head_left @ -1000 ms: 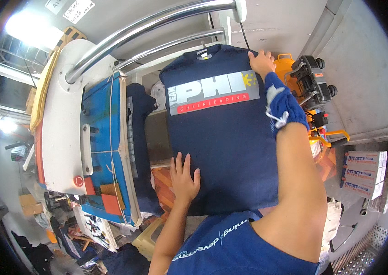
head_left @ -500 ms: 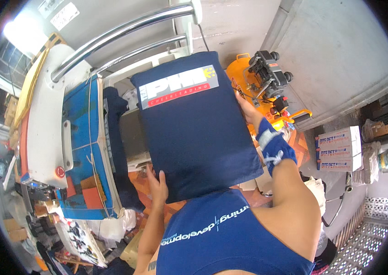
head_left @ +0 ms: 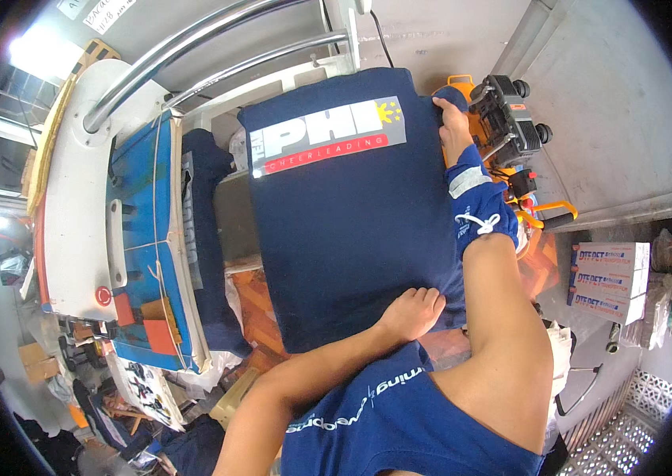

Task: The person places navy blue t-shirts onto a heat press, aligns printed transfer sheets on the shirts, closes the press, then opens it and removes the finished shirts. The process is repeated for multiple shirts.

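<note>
A navy T-shirt lies spread over a flat rectangular platen in front of me. Across its far end sits a print panel in grey, white, red and yellow. My right hand grips a fold of the cloth at the far right corner. At the near right edge, my left hand reaches across the shirt with its fingers closed on the hem cloth; the fingertips are partly hidden. Left of the platen, a second dark shirt with a print lies on another platen beside the heat press.
Chrome bars arch over the press at the far left. An orange air compressor with a dark motor stands right of the shirt. Stacked white boxes sit further right. Clutter and cloth cover the lower left.
My left hand has moved from the shirt's near left corner across to its near right edge. My right hand has slid farther up the right side and now pinches the cloth.
</note>
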Demonstrator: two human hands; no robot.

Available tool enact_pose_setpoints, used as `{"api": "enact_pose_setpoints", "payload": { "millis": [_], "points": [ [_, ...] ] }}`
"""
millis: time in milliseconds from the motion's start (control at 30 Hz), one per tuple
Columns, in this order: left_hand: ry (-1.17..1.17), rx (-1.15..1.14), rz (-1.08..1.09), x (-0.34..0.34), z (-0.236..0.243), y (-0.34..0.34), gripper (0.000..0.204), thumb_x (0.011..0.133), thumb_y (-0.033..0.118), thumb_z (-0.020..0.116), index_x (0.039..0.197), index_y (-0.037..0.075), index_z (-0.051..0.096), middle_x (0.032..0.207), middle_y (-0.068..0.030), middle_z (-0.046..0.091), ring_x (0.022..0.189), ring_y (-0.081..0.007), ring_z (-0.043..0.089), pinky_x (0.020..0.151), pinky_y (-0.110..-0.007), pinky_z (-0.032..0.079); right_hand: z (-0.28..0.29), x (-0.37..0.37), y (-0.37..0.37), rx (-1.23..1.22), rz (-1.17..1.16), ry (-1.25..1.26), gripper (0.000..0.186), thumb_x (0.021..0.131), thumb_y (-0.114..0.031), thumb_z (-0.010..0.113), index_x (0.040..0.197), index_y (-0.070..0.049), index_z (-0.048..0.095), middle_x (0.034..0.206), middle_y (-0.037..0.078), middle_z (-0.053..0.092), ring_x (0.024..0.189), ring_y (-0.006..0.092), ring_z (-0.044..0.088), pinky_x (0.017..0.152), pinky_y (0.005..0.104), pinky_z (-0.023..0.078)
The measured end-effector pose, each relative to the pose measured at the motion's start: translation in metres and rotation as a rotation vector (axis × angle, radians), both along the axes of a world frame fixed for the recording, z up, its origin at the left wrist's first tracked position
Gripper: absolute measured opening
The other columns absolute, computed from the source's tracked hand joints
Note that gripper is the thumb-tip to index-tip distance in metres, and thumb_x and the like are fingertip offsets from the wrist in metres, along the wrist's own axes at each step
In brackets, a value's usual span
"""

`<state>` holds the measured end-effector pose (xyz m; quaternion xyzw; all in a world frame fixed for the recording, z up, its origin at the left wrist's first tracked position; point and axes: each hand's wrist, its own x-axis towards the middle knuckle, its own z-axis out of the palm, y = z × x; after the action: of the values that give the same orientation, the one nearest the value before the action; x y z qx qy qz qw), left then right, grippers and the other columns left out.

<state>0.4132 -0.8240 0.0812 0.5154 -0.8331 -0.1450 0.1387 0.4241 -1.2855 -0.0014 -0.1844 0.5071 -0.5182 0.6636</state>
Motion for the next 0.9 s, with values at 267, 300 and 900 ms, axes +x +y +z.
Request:
{"api": "enact_pose_setpoints", "payload": {
  "millis": [267, 300, 900],
  "points": [
    [0.114, -0.025, -0.157, -0.003, -0.004, -0.016, 0.019, 0.09, 0.017, 0.057, 0.1, 0.003, 0.062, 0.093, -0.0108, 0.061, 0.081, -0.0256, 0.067, 0.075, -0.038, 0.056, 0.022, -0.008, 0.02, -0.101, -0.056, -0.017, 0.04, 0.08, 0.009, 0.08, 0.117, 0.003, 0.066, 0.111, 0.015, 0.071, 0.098, 0.0329, 0.072, 0.09, 0.046, 0.059],
    [0.134, -0.037, -0.163, -0.003, -0.003, -0.017, 0.019, 0.09, 0.017, 0.057, 0.101, 0.003, 0.062, 0.093, -0.0109, 0.061, 0.082, -0.0258, 0.067, 0.076, -0.037, 0.056, 0.024, -0.007, 0.02, -0.109, -0.076, 0.014, 0.039, 0.08, 0.009, 0.079, 0.116, 0.003, 0.066, 0.111, 0.015, 0.071, 0.098, 0.0327, 0.072, 0.089, 0.0457, 0.059],
    [0.124, -0.396, 0.904, 0.196, 0.026, 0.07, 0.017, 0.085, -0.004, 0.065, 0.101, 0.0, 0.065, 0.114, -0.0197, 0.064, 0.11, -0.0404, 0.06, 0.096, -0.052, 0.046, 0.081, 0.066, 0.097, -1.311, 0.37, 1.328, 0.033, 0.088, -0.017, 0.067, 0.119, -0.007, 0.072, 0.115, 0.021, 0.071, 0.107, 0.0405, 0.068, 0.098, 0.0483, 0.054]
  ]
}}
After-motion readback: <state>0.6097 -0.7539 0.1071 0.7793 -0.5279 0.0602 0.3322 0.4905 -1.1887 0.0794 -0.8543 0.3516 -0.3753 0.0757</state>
